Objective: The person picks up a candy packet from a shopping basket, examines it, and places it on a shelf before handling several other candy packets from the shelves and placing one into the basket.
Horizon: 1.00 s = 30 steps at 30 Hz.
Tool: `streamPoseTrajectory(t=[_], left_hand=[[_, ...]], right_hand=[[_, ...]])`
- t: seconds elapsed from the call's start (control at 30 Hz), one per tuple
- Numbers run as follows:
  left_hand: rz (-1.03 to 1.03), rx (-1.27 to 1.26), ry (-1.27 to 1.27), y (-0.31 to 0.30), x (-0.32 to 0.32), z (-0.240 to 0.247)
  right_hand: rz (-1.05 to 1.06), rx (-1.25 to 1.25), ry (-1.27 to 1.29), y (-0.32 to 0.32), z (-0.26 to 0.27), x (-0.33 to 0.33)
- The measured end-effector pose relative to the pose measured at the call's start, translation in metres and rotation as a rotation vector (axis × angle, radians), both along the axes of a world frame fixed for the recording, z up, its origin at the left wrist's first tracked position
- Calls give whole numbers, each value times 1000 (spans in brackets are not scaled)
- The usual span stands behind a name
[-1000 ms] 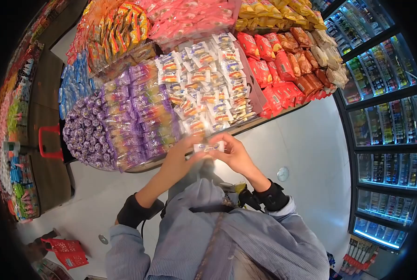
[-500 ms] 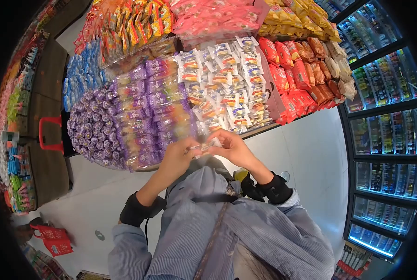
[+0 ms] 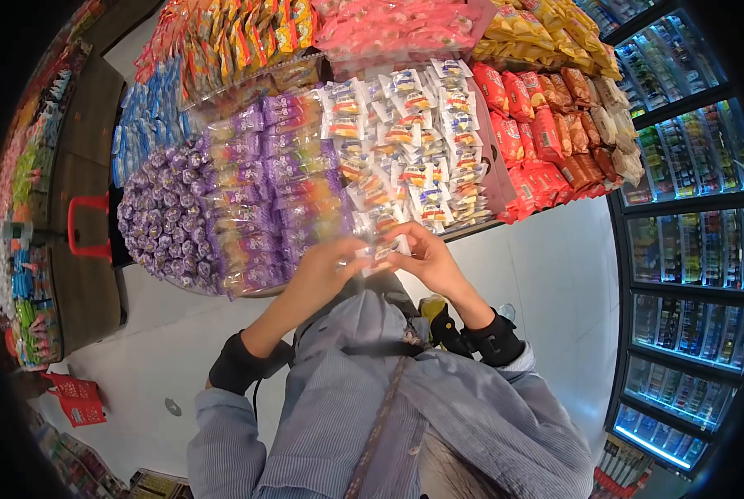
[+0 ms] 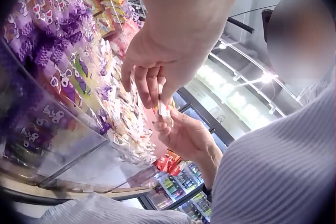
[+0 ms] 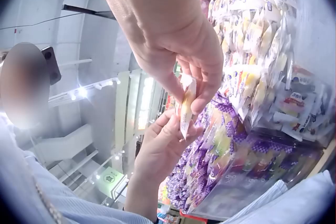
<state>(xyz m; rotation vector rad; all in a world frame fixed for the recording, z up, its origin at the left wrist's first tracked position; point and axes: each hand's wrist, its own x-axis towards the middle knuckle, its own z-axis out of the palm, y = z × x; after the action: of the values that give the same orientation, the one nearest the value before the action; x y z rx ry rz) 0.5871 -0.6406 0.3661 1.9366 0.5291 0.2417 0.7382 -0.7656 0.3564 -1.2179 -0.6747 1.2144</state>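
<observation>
Both hands hold one small white wrapped packet point(image 3: 383, 251) between them, just off the near edge of the candy display. The left hand point(image 3: 323, 270) pinches its left end, and the right hand point(image 3: 428, 259) pinches its other end with thumb and fingers. In the right wrist view the packet point(image 5: 186, 106) shows a yellowish middle, held by the right hand point(image 5: 181, 58) above and the left hand point(image 5: 160, 148) below. The left wrist view shows the packet point(image 4: 164, 112) at the fingertips, partly covered by them. White packets point(image 3: 413, 158) lie in rows beyond the hands.
Purple-wrapped sweets point(image 3: 168, 216) and purple bags point(image 3: 276, 191) fill the display's left part, red packets point(image 3: 534, 141) its right. Lit drinks coolers point(image 3: 692, 241) stand along the right. A red chair point(image 3: 89, 226) and a red basket point(image 3: 79, 399) are at the left.
Both hands have shifted slightly right and up in the head view, and the packet has tilted between them. It shows more clearly now than half a second ago.
</observation>
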Motion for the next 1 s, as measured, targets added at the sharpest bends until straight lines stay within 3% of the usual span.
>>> streamPoseTrajectory(t=[0.13, 0.27, 0.4, 0.6, 0.7, 0.83, 1.0], left_hand=[[78, 151, -100, 21, 11, 1], [60, 342, 53, 46, 36, 14], [33, 477, 34, 59, 65, 8], [-55, 705, 210, 47, 95, -26], [-45, 826, 145, 40, 102, -32], [-34, 888, 120, 35, 104, -49], [-43, 749, 182, 35, 104, -43]], right_hand=[[-187, 5, -124, -6, 1, 28], [-244, -4, -209, -16, -1, 64], [-218, -43, -356, -23, -6, 94], [-148, -5, -260, -20, 13, 112], [-124, 1, -244, -23, 12, 119], [-88, 24, -225, -27, 10, 127], [-62, 35, -219, -31, 15, 136]])
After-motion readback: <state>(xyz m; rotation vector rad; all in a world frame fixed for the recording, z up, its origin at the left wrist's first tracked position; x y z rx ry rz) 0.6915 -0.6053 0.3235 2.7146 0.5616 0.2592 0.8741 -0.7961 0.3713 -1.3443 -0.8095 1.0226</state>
